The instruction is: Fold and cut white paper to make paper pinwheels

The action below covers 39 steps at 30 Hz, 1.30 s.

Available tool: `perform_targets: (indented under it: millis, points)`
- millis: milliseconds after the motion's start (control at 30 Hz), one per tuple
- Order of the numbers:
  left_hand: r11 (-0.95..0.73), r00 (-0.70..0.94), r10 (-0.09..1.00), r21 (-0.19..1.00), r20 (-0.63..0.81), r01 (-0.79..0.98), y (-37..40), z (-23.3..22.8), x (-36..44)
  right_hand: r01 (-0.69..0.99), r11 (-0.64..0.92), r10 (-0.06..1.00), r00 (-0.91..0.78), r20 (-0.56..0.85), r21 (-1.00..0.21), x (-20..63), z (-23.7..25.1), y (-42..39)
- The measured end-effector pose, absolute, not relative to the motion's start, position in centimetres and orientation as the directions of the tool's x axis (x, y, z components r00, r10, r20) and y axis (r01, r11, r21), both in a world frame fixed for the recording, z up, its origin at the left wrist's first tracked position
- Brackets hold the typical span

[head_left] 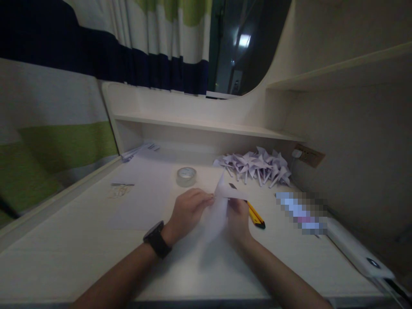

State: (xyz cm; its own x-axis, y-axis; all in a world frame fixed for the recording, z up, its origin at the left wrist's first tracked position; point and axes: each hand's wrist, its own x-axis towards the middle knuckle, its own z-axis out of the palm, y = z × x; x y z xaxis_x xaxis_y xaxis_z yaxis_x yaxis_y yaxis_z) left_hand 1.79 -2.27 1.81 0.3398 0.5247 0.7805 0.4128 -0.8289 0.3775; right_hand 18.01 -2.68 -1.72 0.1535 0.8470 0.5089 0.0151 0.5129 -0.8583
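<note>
White paper is what we have hold of: a sheet of paper (222, 201) raised just above the desk (80, 240), with our left hand (188, 212) curled and pinching its left edge between fingertips and thumb, a dark watch (157, 239) on that wrist. Our right hand (238, 221) is partly hidden behind the sheet, closed on its right side. Just right of that hand lies a yellow utility knife (256, 216); a roll of clear tape (186, 176) sits beyond, and a heap of folded paper pinwheels (257, 167) lies near the back shelf.
</note>
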Motion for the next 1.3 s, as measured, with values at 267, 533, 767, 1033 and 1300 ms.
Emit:
perform_targets:
  millis: [267, 533, 767, 1033, 1300]
  points:
    - [-0.802, 0.221, 0.576, 0.491, 0.787, 0.34, -2.2, 2.0, 1.7, 0.1, 0.555, 0.806, 0.184, 0.563, -0.826, 18.0, -0.7, -2.8]
    - [-0.789, 0.342, 0.605, 0.485, 0.719, 0.376, -2.3, 2.5, 1.5, 0.478, 0.665, 0.614, 0.087, 0.785, -0.573, 18.2, 0.9, -4.2]
    - [-0.79, 0.371, 0.584, 0.402, 0.722, 0.463, -2.2, 2.1, 1.7, 0.53, 0.722, 0.53, -0.008, 0.848, -0.445, 17.9, 1.2, -4.6]
    - [-0.726, 0.392, 0.678, 0.486, 0.622, 0.486, -2.4, 2.0, 1.7, 0.595, 0.736, 0.458, -0.084, 0.885, -0.324, 18.0, 0.9, -4.5]
    - [-0.712, 0.419, 0.701, 0.533, 0.577, 0.457, -2.4, 1.8, 1.8, 0.618, 0.759, 0.369, -0.15, 0.917, -0.204, 18.8, 0.7, -3.9]
